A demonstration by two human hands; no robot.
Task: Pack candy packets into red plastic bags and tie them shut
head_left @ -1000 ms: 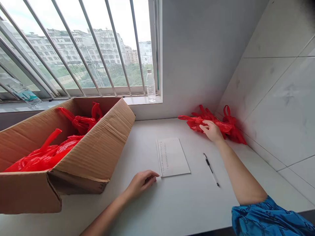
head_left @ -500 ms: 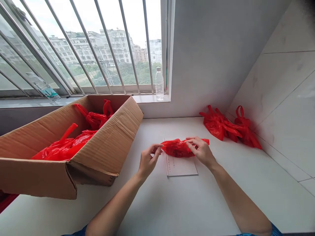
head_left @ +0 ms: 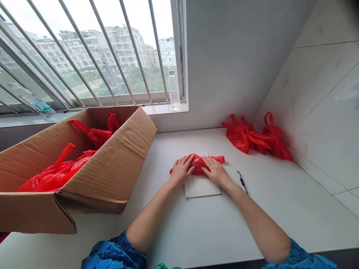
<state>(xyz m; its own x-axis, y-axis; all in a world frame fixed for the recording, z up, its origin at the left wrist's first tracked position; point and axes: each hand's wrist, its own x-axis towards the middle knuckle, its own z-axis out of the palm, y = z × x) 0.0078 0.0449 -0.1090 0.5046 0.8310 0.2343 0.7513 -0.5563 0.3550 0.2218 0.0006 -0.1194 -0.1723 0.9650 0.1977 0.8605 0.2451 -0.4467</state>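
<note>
A small red plastic bag (head_left: 199, 161) lies bunched on a white notebook (head_left: 202, 188) with rows of small writing. Over the bag's left part rests my left hand (head_left: 181, 170), its fingers stretched out across the plastic. My right hand (head_left: 216, 172) presses flat on the right part, fingers extended, and the bag's twisted end pokes out beyond it. What the bag contains cannot be made out. A black-and-clear pen (head_left: 242, 183) lies on the table just right of my right forearm.
At left stands an open cardboard box (head_left: 112, 160) holding several red bags (head_left: 73, 168). More tied red bags (head_left: 249, 135) sit at the back right on the white table (head_left: 174, 224), near the wall. A clear bottle (head_left: 174, 91) stands on the sill by the barred window.
My hands have come down from holding the bag's edges to lying flat on it. The pen now shows beside my right forearm. The view has shifted slightly.
</note>
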